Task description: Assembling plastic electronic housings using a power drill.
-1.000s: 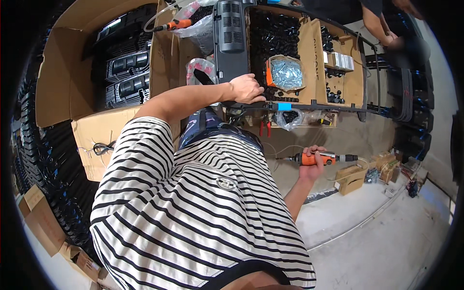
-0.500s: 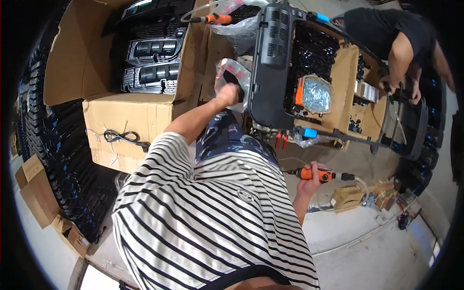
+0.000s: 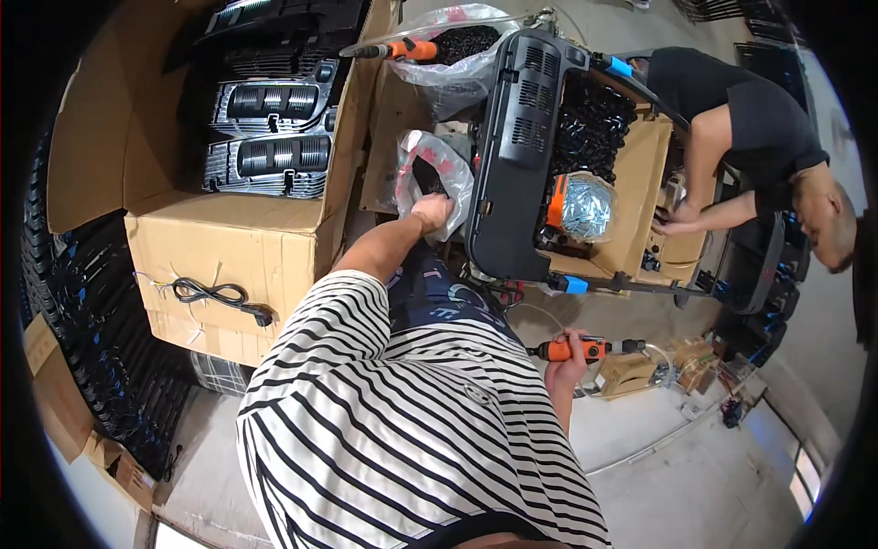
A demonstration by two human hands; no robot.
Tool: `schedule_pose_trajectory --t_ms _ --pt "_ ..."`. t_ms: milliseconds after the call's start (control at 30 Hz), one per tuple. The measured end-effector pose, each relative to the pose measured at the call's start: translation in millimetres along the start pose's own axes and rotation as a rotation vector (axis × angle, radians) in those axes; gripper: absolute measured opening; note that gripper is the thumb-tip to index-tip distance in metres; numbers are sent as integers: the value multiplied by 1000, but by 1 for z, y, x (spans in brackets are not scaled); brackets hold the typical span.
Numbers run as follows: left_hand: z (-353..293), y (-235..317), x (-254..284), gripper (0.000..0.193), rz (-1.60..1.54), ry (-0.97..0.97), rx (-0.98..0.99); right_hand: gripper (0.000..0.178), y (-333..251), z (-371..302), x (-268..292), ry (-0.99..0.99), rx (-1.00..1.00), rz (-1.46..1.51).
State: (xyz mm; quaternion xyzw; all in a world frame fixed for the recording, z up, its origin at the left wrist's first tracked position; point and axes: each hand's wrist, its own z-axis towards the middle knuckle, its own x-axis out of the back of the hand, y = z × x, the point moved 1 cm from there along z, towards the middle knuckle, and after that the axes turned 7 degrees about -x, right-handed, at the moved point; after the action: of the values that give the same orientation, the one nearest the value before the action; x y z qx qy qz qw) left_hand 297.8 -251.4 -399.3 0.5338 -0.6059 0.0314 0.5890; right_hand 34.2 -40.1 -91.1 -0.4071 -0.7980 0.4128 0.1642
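Note:
My left hand (image 3: 433, 212) reaches into the mouth of a clear plastic bag (image 3: 451, 165) with pink print and dark contents. Its fingers are hidden down in the bag, so what they hold does not show. On the right, my right hand (image 3: 569, 356) is closed around an orange and black power screwdriver (image 3: 591, 349), its bit pointing left and a hose running from its rear end. Just right of the bag lies a long black plastic panel (image 3: 506, 206) with vent slots, across the edge of a workbench.
A large cardboard box (image 3: 224, 274) of black and silver housings stands at left. Another orange screwdriver (image 3: 413, 49) lies by a bag of black parts (image 3: 465, 41). Beyond the panel are black parts (image 3: 590, 128) and a bag of screws (image 3: 588, 207). A co-worker (image 3: 764, 119) reaches in from the right.
The view has shifted slightly. My left hand stays in the bag, and my right still grips the screwdriver. The co-worker has leaned in, hands moving left to the bench's parts box.

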Motion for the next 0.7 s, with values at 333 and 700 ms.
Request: schedule_pose_trajectory --t_ms 333,700 --pt "-22 -14 47 17 -1619 314 421 8 -57 18 -44 -159 105 92" --pt "-103 109 179 22 -2369 304 115 18 -138 -13 -169 -709 455 184"
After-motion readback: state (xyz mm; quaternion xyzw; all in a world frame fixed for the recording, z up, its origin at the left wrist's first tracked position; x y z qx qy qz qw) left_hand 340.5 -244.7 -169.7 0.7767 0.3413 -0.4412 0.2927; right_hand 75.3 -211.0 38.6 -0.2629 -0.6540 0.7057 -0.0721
